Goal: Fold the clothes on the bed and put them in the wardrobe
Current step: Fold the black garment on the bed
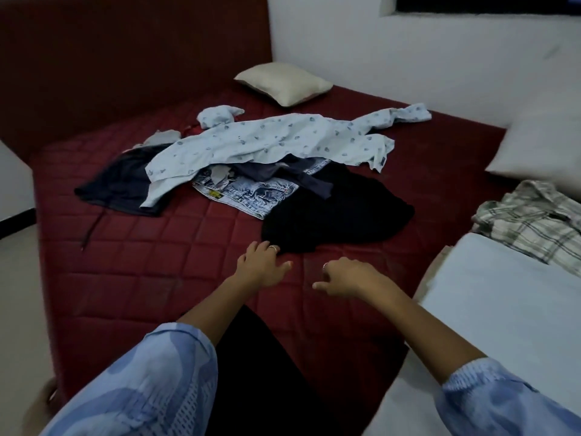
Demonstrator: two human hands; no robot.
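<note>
A heap of loose clothes lies on the dark red quilted mattress (135, 265). On top spreads a light blue printed shirt (267, 141). Under it are pale washed jeans (251, 195), a dark navy garment (116, 187) at the left and a black garment (336, 212) nearest me. My left hand (262, 262) hovers with fingers spread at the near edge of the black garment, its fingertips at the cloth. My right hand (345, 278) hangs just right of it over bare mattress, fingers loosely curled, holding nothing. No wardrobe is in view.
A folded plaid shirt (531, 221) lies at the right beside a white pillow (540, 146). A pale blue-white folded sheet (503, 313) covers the near right. A cream cushion (283, 83) sits by the dark red headboard (125, 58). White floor shows at the left.
</note>
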